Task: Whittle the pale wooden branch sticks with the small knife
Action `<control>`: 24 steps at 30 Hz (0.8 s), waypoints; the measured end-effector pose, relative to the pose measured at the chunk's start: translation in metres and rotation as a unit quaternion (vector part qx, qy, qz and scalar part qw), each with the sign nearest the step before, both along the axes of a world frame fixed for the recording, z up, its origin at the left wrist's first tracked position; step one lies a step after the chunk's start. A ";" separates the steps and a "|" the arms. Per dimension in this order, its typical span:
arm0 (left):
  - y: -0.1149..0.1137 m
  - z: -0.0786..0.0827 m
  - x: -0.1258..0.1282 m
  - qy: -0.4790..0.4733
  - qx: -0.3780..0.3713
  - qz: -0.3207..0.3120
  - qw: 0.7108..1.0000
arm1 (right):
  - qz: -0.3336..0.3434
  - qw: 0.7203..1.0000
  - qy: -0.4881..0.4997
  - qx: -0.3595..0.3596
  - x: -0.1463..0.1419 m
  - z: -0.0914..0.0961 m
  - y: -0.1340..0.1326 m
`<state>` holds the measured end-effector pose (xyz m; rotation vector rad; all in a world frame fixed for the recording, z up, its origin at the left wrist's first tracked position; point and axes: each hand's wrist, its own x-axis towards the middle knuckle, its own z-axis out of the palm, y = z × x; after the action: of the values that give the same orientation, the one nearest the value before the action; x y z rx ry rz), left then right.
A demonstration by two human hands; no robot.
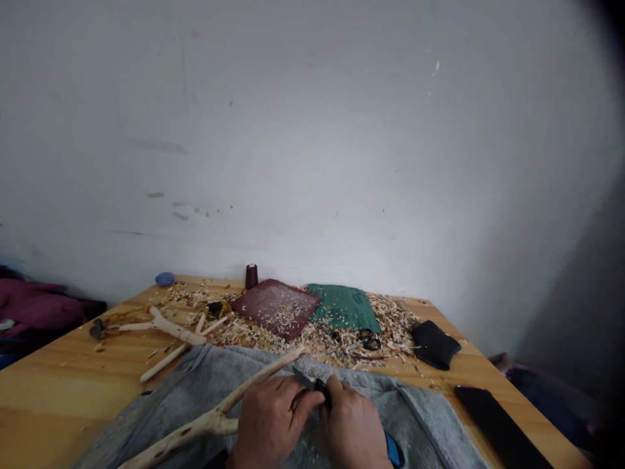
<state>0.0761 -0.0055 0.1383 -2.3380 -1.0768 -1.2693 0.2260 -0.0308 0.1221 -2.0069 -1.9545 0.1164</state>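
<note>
My left hand (pixel 271 420) is closed around a pale, peeled forked branch (pixel 215 420) that runs from the lower left up toward the table's middle. Its thumb presses on the back of a knife (pixel 306 380). My right hand (pixel 354 426) grips that knife's dark handle, with a blue part showing at the wrist. The blade lies against the branch near the fork. Both hands rest over a grey cloth (pixel 420 423) spread on the near side of the wooden table (pixel 53 391).
Wood shavings (pixel 312 339) cover the table's far middle, over a dark red mat (pixel 276 306) and a green mat (pixel 344 306). Other peeled sticks (pixel 170 329) lie left. Scissors (pixel 368 341), a black pouch (pixel 434 344), a dark phone (pixel 500 426), a thread spool (pixel 250 276) also lie there.
</note>
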 end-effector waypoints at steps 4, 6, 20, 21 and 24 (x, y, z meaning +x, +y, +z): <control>-0.001 0.002 0.001 0.007 0.006 -0.002 1.000 | -0.009 1.000 -0.010 -0.018 -0.002 0.002 0.000; -0.001 0.001 0.001 0.011 0.012 0.001 1.000 | -0.014 0.999 -0.019 -0.027 -0.003 0.004 -0.001; 0.003 -0.017 0.004 0.034 0.087 0.007 0.996 | -0.044 0.996 -0.012 -0.079 -0.007 0.017 -0.006; 0.002 -0.018 0.005 0.036 0.087 0.004 0.996 | -0.046 0.995 -0.010 -0.083 -0.007 0.019 -0.005; 0.000 -0.021 0.008 0.032 0.075 -0.005 0.997 | -0.049 0.995 -0.004 -0.085 -0.004 0.020 -0.002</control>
<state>0.0841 -0.0054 0.1170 -2.2573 -0.9176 -1.2239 0.2219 -0.0333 0.1423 -2.2100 -1.9035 0.2572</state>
